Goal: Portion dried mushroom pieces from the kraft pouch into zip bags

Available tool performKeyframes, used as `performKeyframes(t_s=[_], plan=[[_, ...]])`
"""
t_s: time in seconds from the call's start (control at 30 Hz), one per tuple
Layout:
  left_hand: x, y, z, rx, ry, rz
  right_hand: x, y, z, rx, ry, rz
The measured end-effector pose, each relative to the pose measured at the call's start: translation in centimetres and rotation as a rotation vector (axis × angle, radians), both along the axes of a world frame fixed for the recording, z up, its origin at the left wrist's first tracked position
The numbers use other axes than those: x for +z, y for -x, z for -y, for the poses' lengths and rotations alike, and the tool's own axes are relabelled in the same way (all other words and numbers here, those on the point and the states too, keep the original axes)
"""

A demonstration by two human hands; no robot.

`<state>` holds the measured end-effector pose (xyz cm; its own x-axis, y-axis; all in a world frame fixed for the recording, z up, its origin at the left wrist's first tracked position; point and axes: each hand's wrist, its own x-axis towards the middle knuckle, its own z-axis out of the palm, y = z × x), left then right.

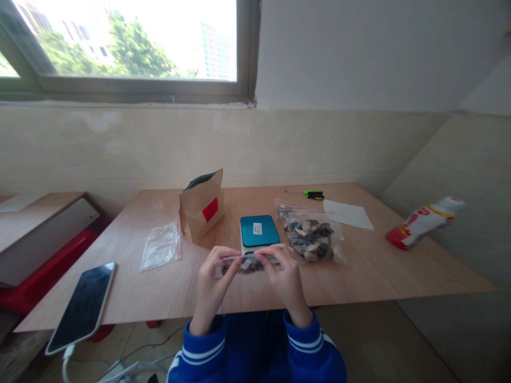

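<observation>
Between both hands is a clear zip bag (249,266) with dark pieces inside, held up at the front of the table. My left hand (217,274) pinches its top edge on the left, thumb against fingers. On the right, my right hand (282,266) pinches the same edge. Just behind the bag lies a digital scale (265,231) with a blue plate and a white label; its front part is partly covered by the hands. Filled zip bags (313,239) of dark and pale dried pieces rest right of the scale, overlapping each other.
A brown paper bag (195,215) with a red label stands open at back left, near empty clear bags (162,247). A tablet (83,306) with a cable overhangs the left edge. Rightward are a screwdriver (313,193), white paper (347,214) and a bottle (421,223).
</observation>
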<state>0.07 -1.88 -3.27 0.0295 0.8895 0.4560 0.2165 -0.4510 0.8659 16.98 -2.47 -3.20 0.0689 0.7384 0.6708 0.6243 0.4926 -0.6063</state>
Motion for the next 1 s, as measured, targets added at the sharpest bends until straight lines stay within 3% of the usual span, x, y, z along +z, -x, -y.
performKeyframes(t_s=[0.1,0.33,0.53,0.73,1.0], plan=[[0.0,-0.2,0.0,-0.042,0.021,-0.031,-0.2,0.4,-0.2,-0.054,-0.027,0.050],[-0.1,-1.1,-0.2,0.025,-0.020,-0.054,-0.6,1.2,-0.3,-0.135,-0.047,0.069],[-0.3,-1.2,-0.1,0.081,-0.008,-0.024,-0.2,0.8,0.1,-0.081,0.008,0.125],[-0.1,-1.1,0.0,0.005,-0.037,-0.071,-0.3,0.2,-0.3,-0.068,-0.015,0.118],[-0.1,-1.1,0.2,-0.004,-0.055,-0.126,0.0,0.5,0.0,-0.006,-0.049,0.080]])
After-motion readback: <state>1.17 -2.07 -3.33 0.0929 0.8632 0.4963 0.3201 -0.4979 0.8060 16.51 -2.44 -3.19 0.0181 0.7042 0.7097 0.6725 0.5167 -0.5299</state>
